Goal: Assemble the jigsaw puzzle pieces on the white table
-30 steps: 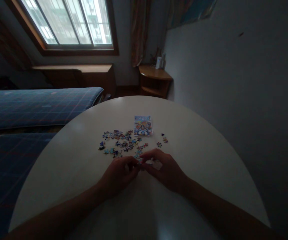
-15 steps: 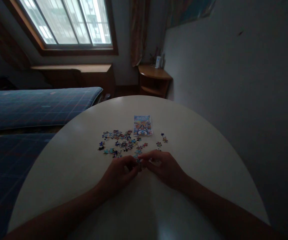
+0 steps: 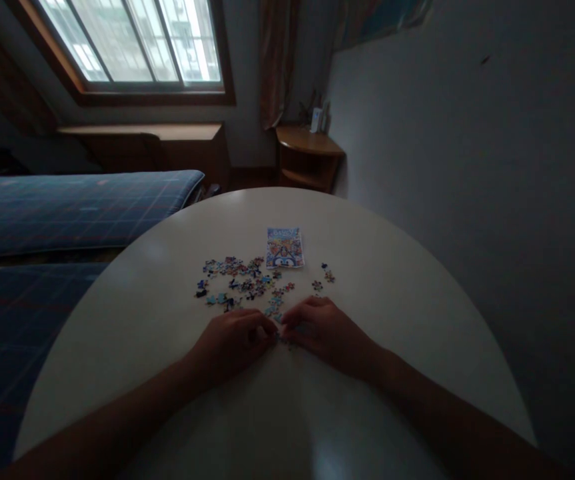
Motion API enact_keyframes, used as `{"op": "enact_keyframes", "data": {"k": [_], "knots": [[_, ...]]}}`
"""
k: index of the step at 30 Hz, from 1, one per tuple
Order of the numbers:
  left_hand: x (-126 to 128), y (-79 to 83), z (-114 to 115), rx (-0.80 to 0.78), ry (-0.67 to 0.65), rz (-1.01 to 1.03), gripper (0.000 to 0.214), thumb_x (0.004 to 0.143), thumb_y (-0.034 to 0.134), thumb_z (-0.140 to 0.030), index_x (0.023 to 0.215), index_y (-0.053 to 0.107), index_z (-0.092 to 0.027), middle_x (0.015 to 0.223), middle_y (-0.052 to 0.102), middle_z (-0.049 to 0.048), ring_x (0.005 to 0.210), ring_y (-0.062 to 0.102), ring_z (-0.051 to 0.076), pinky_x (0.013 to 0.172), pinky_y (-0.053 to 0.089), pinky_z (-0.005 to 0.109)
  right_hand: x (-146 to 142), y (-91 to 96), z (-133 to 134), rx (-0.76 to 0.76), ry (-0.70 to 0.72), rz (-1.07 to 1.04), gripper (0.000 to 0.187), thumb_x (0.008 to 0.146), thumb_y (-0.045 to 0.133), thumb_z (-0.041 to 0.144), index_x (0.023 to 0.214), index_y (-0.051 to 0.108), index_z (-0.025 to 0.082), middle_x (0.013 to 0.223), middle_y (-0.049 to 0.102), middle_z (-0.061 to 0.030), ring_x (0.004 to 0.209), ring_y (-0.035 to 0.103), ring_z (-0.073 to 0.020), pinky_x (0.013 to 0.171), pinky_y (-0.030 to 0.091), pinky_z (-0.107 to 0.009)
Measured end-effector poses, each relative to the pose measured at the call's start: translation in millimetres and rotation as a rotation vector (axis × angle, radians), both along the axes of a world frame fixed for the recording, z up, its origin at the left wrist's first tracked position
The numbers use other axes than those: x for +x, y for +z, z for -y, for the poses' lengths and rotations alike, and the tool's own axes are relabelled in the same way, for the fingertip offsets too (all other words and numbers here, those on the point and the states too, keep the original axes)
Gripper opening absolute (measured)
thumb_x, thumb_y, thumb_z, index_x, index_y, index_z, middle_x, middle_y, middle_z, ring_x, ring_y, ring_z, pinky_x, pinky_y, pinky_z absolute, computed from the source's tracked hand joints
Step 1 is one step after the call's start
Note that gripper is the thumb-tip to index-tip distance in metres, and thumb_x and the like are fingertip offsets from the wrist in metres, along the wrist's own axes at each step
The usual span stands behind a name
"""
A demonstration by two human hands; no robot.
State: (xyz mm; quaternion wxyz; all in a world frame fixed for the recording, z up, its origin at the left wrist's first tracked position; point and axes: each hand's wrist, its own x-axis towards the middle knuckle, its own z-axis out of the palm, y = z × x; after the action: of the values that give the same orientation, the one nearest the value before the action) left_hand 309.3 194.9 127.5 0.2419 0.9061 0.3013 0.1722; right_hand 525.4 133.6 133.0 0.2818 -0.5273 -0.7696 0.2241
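My left hand (image 3: pixel 234 337) and my right hand (image 3: pixel 324 333) meet low over the white round table (image 3: pixel 392 300), fingertips almost touching. Their fingers close around small jigsaw puzzle pieces (image 3: pixel 287 342), mostly hidden by the fingertips. Just beyond them lie light-blue puzzle pieces (image 3: pixel 274 308). A loose spread of mixed puzzle pieces (image 3: pixel 252 287) covers the area ahead and to the left. Past my right hand are a few separate puzzle pieces (image 3: pixel 317 285). A picture sheet with a blue cartoon figure (image 3: pixel 285 248) lies flat behind the pieces.
A bed with a blue plaid mattress (image 3: pixel 77 210) stands left of the table. Behind are a wooden desk (image 3: pixel 187 133) under the window and a corner shelf (image 3: pixel 310 141). A pale wall (image 3: pixel 467 167) runs along the right.
Both hands have shifted slightly and their fingertips sit lower, at the pieces on the table. Pieces now show below the fingertips. The whole view has tilted a little.
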Motion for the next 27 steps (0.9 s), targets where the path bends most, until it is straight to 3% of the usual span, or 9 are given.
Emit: {"op": "enact_keyframes", "data": {"k": [7, 13, 27], "knots": [[-5, 0.1, -2, 0.038, -0.002, -0.058, 0.015, 0.081, 0.065, -0.019, 0.093, 0.07, -0.026, 0.092, 0.072, -0.0017, 0.075, 0.068, 0.014, 0.069, 0.053, 0.025, 23, 3.2, 0, 0.095, 0.079, 0.132, 0.018, 0.084, 0.069, 0.019, 0.102, 0.07, 0.022, 0.095, 0.074, -0.0045, 0.1, 0.064, -0.0208, 0.091, 0.046, -0.037], [-7, -3.2, -4, 0.105, -0.109, -0.019, 0.019, 0.086, 0.065, -0.024, 0.104, 0.07, -0.026, 0.1, 0.071, 0.0024, 0.092, 0.066, 0.018, 0.081, 0.055, 0.032, 37, 6.4, 2, 0.098, 0.09, 0.181, 0.021, 0.082, 0.071, 0.02, 0.102, 0.072, 0.023, 0.096, 0.072, -0.0058, 0.102, 0.062, -0.022, 0.088, 0.048, -0.037], [-1, -7.4, -1, 0.126, -0.121, -0.011, 0.01, 0.089, 0.064, -0.025, 0.092, 0.073, -0.025, 0.093, 0.068, 0.0022, 0.087, 0.062, 0.018, 0.076, 0.052, 0.032, 41, 10.3, 4, 0.065, 0.082, 0.214, 0.028, 0.08, 0.073, 0.02, 0.107, 0.071, 0.023, 0.1, 0.073, -0.0058, 0.104, 0.062, -0.023, 0.089, 0.049, -0.038]]}}
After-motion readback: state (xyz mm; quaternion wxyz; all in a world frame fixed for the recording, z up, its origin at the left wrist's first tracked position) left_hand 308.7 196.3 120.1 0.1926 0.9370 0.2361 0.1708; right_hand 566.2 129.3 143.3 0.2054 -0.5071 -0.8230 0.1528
